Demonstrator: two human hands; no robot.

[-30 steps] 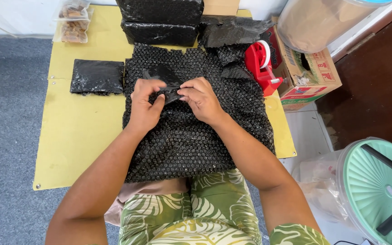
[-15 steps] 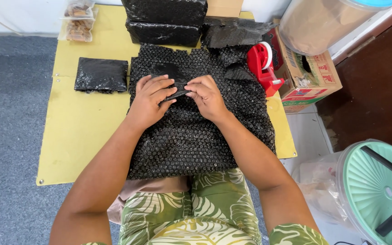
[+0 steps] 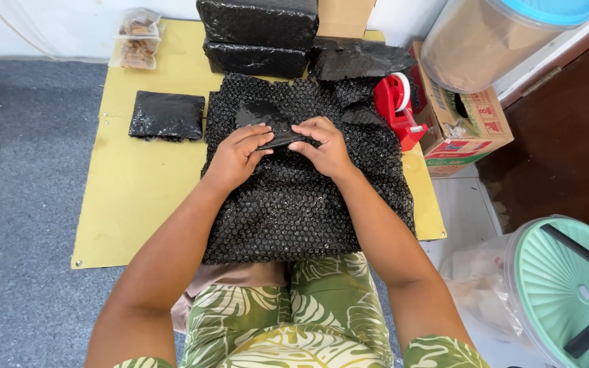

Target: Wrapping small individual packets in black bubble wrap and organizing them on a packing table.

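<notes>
Bubble wrap, black, fills the frame's centre over a yellow mat; on its upper middle lies a small black packet, long axis left to right. Left hand and right hand flank it equally near; each pinches an end, fingers curled.

The person's arms are bare from above the elbow down to the left hand and the right hand, with no sleeves, rings or watch showing. The legs wear green cloth printed with large pale cream leaf shapes.
</notes>
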